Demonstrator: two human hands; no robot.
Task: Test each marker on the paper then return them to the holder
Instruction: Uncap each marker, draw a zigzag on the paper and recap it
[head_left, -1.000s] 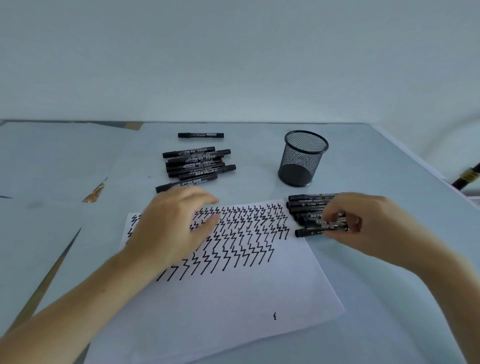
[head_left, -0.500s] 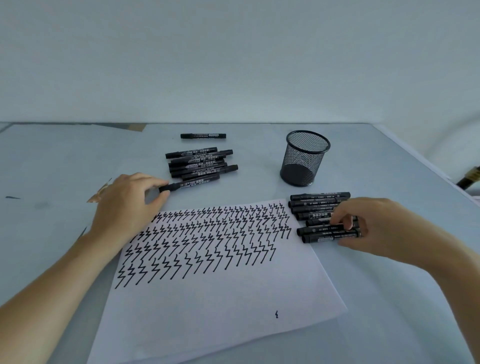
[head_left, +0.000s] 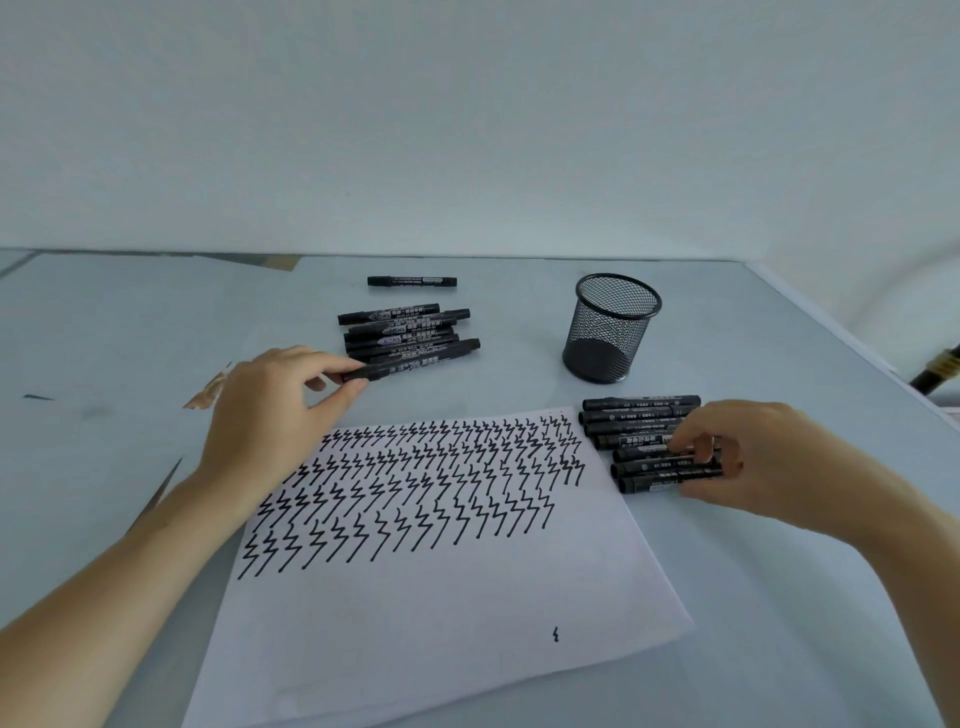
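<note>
I can see the paper (head_left: 441, 597) on the table (head_left: 779, 597), and its top half is full of black zigzag marks, row after row. So I think lots of testing is already done. There is still white space lower down, with one tiny mark near the bottom.

The holder (head_left: 613, 327), a black mesh cup, looks empty. No marker is back in it yet, so that whole part is left.

My left hand (head_left: 270, 410) pinches the end of one marker (head_left: 410, 366) at the near edge of the far pile (head_left: 405, 332). My right hand (head_left: 769, 457) has its fingers curled onto the near pile (head_left: 639, 431), just beside the paper's right edge. One more marker (head_left: 412, 281) lies alone, farther back. I cannot tell which pile is tested.
</note>
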